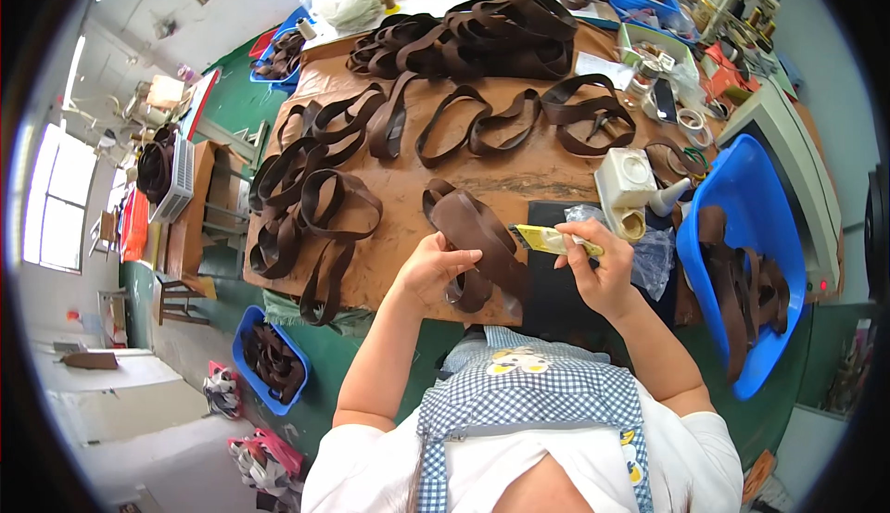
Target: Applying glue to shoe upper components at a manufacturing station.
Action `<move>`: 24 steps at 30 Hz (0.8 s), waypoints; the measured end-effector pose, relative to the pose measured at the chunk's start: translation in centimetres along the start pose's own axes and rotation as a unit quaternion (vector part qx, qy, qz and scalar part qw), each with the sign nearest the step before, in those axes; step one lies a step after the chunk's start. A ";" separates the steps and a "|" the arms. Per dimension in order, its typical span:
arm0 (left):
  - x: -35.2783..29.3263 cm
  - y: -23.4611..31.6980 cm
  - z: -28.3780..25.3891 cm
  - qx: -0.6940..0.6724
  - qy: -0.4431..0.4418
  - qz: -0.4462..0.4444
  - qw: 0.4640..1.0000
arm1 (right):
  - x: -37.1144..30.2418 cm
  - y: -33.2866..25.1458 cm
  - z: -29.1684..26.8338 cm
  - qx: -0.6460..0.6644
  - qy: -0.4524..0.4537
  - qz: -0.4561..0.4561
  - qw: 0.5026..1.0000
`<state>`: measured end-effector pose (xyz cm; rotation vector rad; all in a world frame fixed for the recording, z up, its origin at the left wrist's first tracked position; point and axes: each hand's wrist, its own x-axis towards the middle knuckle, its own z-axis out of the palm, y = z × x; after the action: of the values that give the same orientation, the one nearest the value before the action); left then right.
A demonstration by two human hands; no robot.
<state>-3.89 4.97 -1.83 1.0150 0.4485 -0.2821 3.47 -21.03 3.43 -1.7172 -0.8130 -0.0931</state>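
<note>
A wide dark-brown leather strap (475, 226) is in my left hand (431, 274), whose thumb lies over its face; part of the strap curls down toward the table edge. My right hand (604, 270) is closed around a yellow utility knife (545, 239). The knife's dark tip points left, close to the strap; whether it touches, I cannot tell. Beneath the knife is a black mat (556, 289) at the table's front edge. Beside my right hand, a clear plastic bag (656, 258) lies crumpled near a white glue-pot-like container (627, 179).
Looped brown straps (343, 202) cover the table's left side, with a big heap (491, 36) at the back. A blue basin (742, 152) holding straps stands at the right, beside a grey machine (788, 156). Another blue basin (297, 388) sits on the floor at left.
</note>
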 end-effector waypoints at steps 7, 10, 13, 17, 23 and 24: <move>-2.6 0.6 -0.4 -0.071 -0.052 -0.009 0.996 | 2.0 -0.6 2.1 0.006 -0.052 -0.056 0.997; -3.3 0.4 -1.0 -0.063 -0.051 0.018 0.997 | 2.6 -1.2 2.9 -0.003 -0.082 -0.076 0.994; -3.9 1.2 -1.8 -0.035 -0.023 0.036 0.998 | 3.0 -1.4 3.8 -0.012 -0.111 -0.112 0.987; -4.0 2.4 -2.3 -0.027 -0.032 0.057 0.998 | 3.8 -1.9 4.6 -0.018 -0.148 -0.115 0.982; -3.3 3.2 -3.9 -0.055 0.002 0.067 0.996 | 4.7 -2.6 4.5 -0.049 -0.197 -0.157 0.966; -3.2 3.3 -4.0 -0.056 0.002 0.066 0.996 | 4.8 -2.6 4.5 -0.045 -0.207 -0.174 0.962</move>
<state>-6.25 10.16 0.38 0.9316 0.3939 -0.1343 4.04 -14.64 6.36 -1.6844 -1.4394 -0.0062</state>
